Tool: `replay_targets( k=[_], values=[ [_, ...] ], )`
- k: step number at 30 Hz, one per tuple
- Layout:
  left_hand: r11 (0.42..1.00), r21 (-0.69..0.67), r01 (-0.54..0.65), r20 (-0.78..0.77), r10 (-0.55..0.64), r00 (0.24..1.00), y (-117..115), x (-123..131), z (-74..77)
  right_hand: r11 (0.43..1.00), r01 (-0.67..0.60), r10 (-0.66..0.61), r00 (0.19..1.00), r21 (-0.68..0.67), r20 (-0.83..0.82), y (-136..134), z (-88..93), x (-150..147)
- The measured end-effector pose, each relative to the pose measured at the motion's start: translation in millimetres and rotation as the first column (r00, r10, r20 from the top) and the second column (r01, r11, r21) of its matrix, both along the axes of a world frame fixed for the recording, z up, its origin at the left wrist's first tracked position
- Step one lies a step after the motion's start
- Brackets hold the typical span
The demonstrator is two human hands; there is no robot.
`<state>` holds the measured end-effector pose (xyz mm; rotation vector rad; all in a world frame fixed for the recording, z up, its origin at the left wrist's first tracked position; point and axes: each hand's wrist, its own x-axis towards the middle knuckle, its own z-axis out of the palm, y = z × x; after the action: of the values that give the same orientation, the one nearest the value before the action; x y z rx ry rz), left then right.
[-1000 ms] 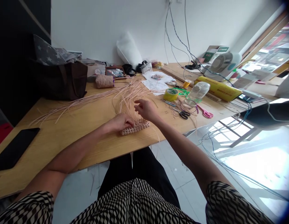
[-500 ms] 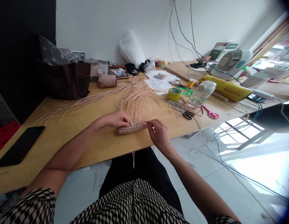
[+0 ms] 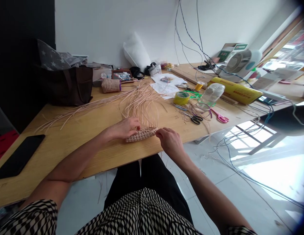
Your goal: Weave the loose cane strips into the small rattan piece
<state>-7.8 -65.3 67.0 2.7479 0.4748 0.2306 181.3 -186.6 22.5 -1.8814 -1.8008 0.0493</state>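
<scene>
A small beige-pink woven piece [image 3: 142, 134] lies near the table's front edge, with long loose strands [image 3: 139, 101] fanning away from its far side. My left hand [image 3: 127, 128] rests at its left end, fingers curled onto the weave and the bases of the strands. At the right end, my right hand [image 3: 169, 138] is pinched at the edge of the weave; whatever sits between thumb and forefinger is too small to make out. Farther back stands a similar finished-looking woven pouch [image 3: 111, 85] with a purple edge.
Black scissors [image 3: 196, 119], pink scissors [image 3: 221, 117], yellow tape [image 3: 181, 98] and a clear plastic bottle [image 3: 212, 94] lie to the right. A black phone [image 3: 21, 156] is at the left edge, a dark bag [image 3: 76, 86] behind. A fan [image 3: 242, 63] stands at the back right.
My left hand has shifted slightly right along the weave, its fingers less tightly curled. My right hand has turned and closed more at the right end. The view has shifted slightly.
</scene>
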Motion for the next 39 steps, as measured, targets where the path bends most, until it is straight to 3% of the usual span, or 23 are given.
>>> replay_targets(
  k=[2,4,7,9,12,15,20,22,24,27,30,32,34,36,38,39],
  values=[
    [1.000,0.004,-0.006,-0.077,0.006,0.997,-4,1,1.2,0.993,-0.093,0.082,0.987,-0.072,-0.139,-1,7.9,1],
    [1.000,-0.018,-0.021,-0.124,0.019,0.992,-6,1,-0.3,0.963,-0.240,0.178,0.906,-0.122,-0.383,-1,12.0,0],
    [0.986,-0.165,-0.003,-0.134,-0.019,0.991,-3,1,-7.9,0.906,-0.412,0.194,0.610,-0.097,-0.768,3,8.9,-8],
    [0.950,-0.311,0.014,-0.099,-0.048,0.994,1,2,-14.9,0.921,-0.385,0.124,0.436,-0.060,-0.892,6,3.0,-15],
    [0.852,-0.523,-0.033,-0.020,0.026,0.999,4,8,-25.5,0.970,-0.237,0.043,0.355,-0.046,-0.934,11,-5.3,-23],
    [0.696,-0.710,-0.109,0.043,0.197,0.980,3,15,-34.4,0.994,-0.107,0.038,0.455,-0.013,-0.890,14,-8.1,-25],
    [0.414,-0.892,-0.181,0.096,0.566,0.819,-3,24,-43.8,0.993,0.048,0.028,0.800,0.110,-0.600,14,-4.7,-23],
    [0.350,-0.920,-0.175,0.103,0.649,0.754,-6,27,-45.4,0.983,0.080,-0.004,0.911,0.167,-0.413,12,-4.8,-24],
    [0.335,-0.928,-0.165,0.125,0.695,0.708,-9,29,-46.2,0.974,0.107,-0.069,0.980,0.201,-0.189,11,-6.2,-26],
    [0.365,-0.920,-0.144,0.178,0.716,0.675,-13,31,-47.1,0.973,0.156,-0.167,0.985,0.170,0.049,9,-8.2,-27],
    [0.398,-0.906,-0.141,0.202,0.701,0.684,-15,32,-48.4,0.980,0.182,-0.185,0.982,0.081,0.029,10,-7.6,-23],
    [0.405,-0.902,-0.149,0.187,0.679,0.710,-15,31,-49.4,0.992,0.128,-0.125,0.978,0.011,-0.166,12,-5.6,-18],
    [0.405,-0.901,-0.153,0.162,0.644,0.748,-15,30,-50.5,0.998,0.017,-0.048,0.853,-0.065,-0.519,15,-3.2,-13],
    [0.407,-0.901,-0.151,0.142,0.606,0.783,-14,28,-51.9,0.991,-0.099,-0.022,0.550,-0.091,-0.835,18,-1.8,-11],
    [0.421,-0.895,-0.150,0.138,0.580,0.803,-13,27,-53.4,0.988,-0.133,-0.039,0.282,-0.079,-0.959,20,-2.6,-14],
    [0.430,-0.890,-0.148,0.143,0.573,0.807,-14,28,-54.0,0.990,-0.116,-0.046,0.226,-0.074,-0.973,20,-3.8,-16]
  ],
)
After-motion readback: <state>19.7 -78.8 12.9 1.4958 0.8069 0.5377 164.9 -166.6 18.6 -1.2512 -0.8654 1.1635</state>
